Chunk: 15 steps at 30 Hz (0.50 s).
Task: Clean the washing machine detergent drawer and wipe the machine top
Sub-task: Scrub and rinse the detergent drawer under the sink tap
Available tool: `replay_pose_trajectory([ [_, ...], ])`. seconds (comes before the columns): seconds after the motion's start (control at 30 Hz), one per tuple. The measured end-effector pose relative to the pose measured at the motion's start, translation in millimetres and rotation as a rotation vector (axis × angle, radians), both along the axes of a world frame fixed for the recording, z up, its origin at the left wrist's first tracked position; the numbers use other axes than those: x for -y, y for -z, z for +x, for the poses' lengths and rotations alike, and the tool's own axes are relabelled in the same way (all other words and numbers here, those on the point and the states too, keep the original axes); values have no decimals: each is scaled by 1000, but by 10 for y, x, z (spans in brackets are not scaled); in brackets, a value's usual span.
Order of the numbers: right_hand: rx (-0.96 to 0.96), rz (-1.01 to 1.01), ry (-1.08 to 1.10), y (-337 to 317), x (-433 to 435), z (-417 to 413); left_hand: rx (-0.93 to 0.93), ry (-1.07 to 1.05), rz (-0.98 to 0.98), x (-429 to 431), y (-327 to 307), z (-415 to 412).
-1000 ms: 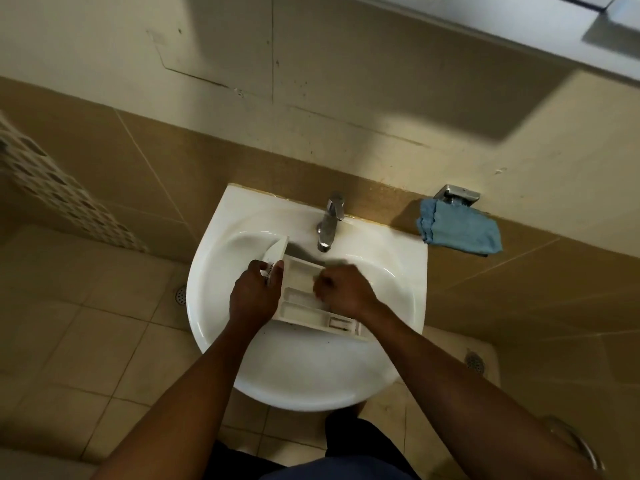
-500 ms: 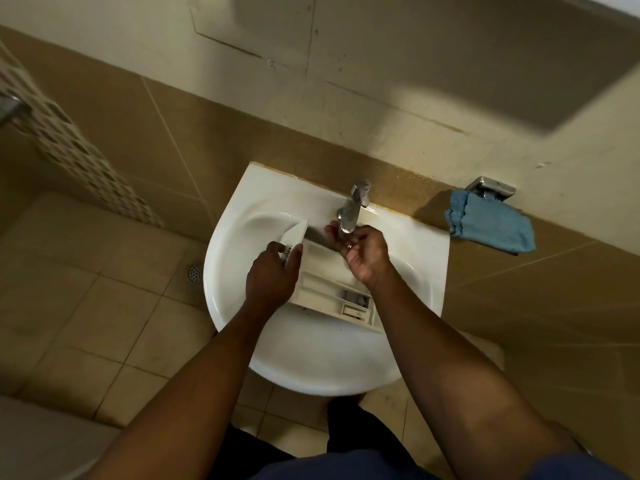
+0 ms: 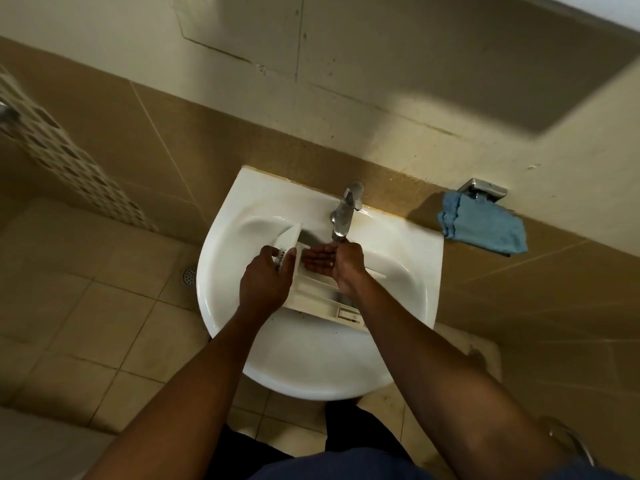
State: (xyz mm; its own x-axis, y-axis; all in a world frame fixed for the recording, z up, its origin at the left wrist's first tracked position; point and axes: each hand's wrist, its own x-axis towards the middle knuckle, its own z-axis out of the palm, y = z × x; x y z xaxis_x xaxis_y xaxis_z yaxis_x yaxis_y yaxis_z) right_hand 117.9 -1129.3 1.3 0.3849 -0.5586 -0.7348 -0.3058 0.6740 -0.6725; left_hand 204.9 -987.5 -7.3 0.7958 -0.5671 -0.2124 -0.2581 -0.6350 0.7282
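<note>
Here the left hand [image 3: 266, 282] is gripping the detergent drawer [image 3: 318, 303]; the right hand [image 3: 332, 261], fingers straight, is lying under the tap [image 3: 344, 213]. Rubbing each compartment in turn is looking wise.

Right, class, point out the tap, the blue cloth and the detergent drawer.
tap [image 3: 346, 211]: head view, middle of its spout.
blue cloth [image 3: 485, 226]: head view, centre of the fabric.
detergent drawer [image 3: 311, 299]: head view, its near compartments.

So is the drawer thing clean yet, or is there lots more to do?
Done: the detergent drawer is out and sitting in the sink. In hand: the left hand grips its front end while the right hand lies flat inside it below the tap. Left: wiping the machine top, not in view; the blue cloth hangs on the wall.
</note>
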Motion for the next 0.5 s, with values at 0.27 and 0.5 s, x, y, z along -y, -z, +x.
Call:
replay_pose_trajectory([
  [0.27,-95,-780,-861,253,-285,-466,-19,-13,-3,-6,-27,0],
  [0.5,-438,-1211,-1266,278,300,-872,-45,-19,-20,-22,-68,-16],
])
